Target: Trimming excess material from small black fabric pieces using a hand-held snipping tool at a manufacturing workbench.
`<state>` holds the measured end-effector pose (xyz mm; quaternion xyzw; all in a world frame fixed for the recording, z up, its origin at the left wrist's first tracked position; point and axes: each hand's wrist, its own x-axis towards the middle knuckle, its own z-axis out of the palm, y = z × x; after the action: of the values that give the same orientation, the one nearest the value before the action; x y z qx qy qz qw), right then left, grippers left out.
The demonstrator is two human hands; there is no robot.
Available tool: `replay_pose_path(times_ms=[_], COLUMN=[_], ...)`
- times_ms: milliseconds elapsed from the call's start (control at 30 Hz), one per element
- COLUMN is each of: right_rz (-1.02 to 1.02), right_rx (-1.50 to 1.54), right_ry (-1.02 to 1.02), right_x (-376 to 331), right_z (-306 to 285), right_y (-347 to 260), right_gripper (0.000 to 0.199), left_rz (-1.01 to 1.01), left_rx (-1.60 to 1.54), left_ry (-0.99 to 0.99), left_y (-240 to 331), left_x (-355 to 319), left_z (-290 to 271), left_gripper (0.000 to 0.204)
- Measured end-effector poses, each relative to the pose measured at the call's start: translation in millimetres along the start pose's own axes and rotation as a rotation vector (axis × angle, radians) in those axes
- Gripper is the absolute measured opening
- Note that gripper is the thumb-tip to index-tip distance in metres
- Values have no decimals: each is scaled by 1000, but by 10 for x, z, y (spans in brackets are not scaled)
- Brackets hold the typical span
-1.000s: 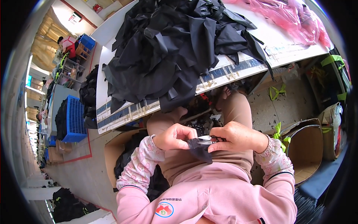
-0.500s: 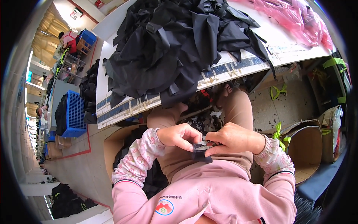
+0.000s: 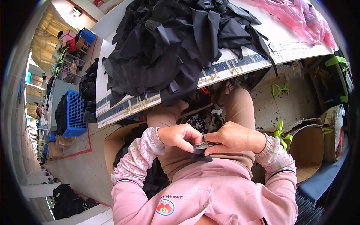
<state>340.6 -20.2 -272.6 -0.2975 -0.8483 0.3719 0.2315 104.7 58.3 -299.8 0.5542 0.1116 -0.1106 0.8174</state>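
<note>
Over my lap, my left hand [image 3: 182,137] pinches a small piece of black fabric [image 3: 201,156] between thumb and fingers. The fabric's loose end hangs down against my legs. My right hand [image 3: 236,138] is closed round a pair of small thread snips [image 3: 201,146]. Their metal blades point left and lie at the fabric, close to my left fingertips. Whether the blades are cutting into it I cannot make out. Beyond my knees, a big heap of black fabric pieces [image 3: 161,52] covers much of the table and droops over its near edge.
The white table [image 3: 296,55] has a worn, taped edge above my knees. A pink plastic bag [image 3: 305,24] lies at its far right. Cardboard boxes [image 3: 305,150] stand to my right; another box [image 3: 112,144] with black fabric is at my left. A blue crate [image 3: 76,114] sits farther left.
My right hand has shifted very slightly left with the snips. The black fabric's hanging end has moved a little; both hands keep their grip.
</note>
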Motion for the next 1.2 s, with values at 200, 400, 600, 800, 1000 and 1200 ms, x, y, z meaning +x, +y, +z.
replay_pose_path(times_ms=[200, 400, 600, 800, 1000, 1200], right_rz=[30, 251, 251, 264, 317, 251], right_rx=[19, -19, -200, -147, -55, -67], right_ry=[14, 356, 453, 478, 405, 462], right_x=[-49, -128, -55, -32, -67, -20], right_z=[10, 107, 256, 203, 153, 167], right_y=[80, 24, -84, -75, -42, -72], right_gripper=[34, 37, 36, 36, 40, 37], left_rz=[10, 200, 479, 509, 518, 487], left_rx=[-12, -188, -148, 47, 69, 40], left_ry=[36, 513, 872, 866, 867, 868], left_y=[41, -52, -181, -85, -99, -99], left_x=[-12, 49, 164, 172, 160, 165], left_z=[32, 226, 361, 404, 396, 412], left_gripper=[11, 8, 13, 10, 10, 10])
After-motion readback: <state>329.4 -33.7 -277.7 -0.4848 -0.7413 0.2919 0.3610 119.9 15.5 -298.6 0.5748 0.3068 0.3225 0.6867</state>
